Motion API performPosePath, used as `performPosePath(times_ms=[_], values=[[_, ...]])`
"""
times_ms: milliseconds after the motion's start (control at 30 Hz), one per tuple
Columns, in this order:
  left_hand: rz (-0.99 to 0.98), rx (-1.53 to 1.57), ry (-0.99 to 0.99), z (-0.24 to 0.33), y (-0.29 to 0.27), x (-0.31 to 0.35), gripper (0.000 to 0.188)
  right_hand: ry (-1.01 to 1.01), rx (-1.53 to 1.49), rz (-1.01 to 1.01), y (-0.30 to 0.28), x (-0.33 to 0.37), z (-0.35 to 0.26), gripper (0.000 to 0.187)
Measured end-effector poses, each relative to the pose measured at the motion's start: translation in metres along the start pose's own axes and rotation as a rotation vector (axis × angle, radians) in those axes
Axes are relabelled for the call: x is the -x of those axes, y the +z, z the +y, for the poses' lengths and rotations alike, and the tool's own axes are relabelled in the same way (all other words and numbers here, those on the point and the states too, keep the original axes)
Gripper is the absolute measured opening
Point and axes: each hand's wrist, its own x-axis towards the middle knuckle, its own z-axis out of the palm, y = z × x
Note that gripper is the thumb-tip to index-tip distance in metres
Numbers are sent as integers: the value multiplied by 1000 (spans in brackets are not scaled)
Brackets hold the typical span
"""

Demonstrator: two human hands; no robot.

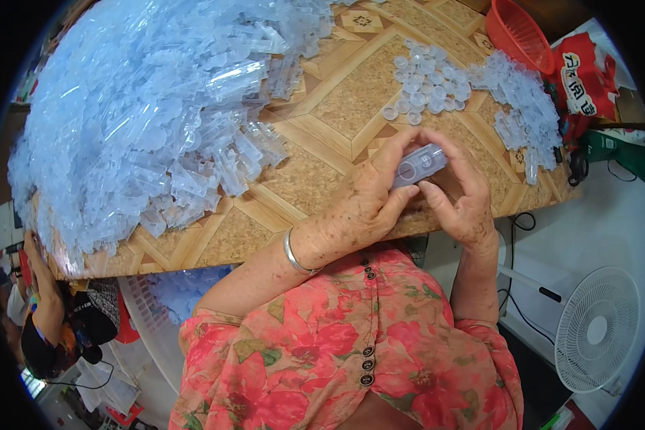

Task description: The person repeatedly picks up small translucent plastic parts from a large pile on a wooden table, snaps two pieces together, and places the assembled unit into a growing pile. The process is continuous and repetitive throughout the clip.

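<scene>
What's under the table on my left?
A white latticed basket holding bluish clear plastic shows there; the tabletop hides its far part and anything farther underneath.

Glossy plastic piece [421, 165], wood-look tabletop [351, 100], metal bangle [289, 251]

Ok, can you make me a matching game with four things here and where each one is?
Things:
1. Clear plastic piece
2. Silver bracelet
3. Red basket
4. White fan

Places:
A. Lower right of the picture
B. In the left hand and right hand
C. Top right of the picture
D. Around the left wrist

Pairs: 1-B, 2-D, 3-C, 4-A
</scene>
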Motion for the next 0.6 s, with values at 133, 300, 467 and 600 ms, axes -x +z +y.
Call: performPosePath(times_ms=[133, 300, 467, 600], values=[[8, -244, 65, 2, -4, -4, 44, 9, 80, 9, -2, 7, 10, 44], [-4, -494, 69, 12, -7, -8, 35, -105, 203, -2, -3, 9, 14, 40], [-18, -483, 76, 6, -7, -8, 30, -65, 179, -92, -7, 3, 10, 40], [-10, -505, 101, 7, -7, -7, 33, 50, -35, -91, -16, -12, 8, 35]])
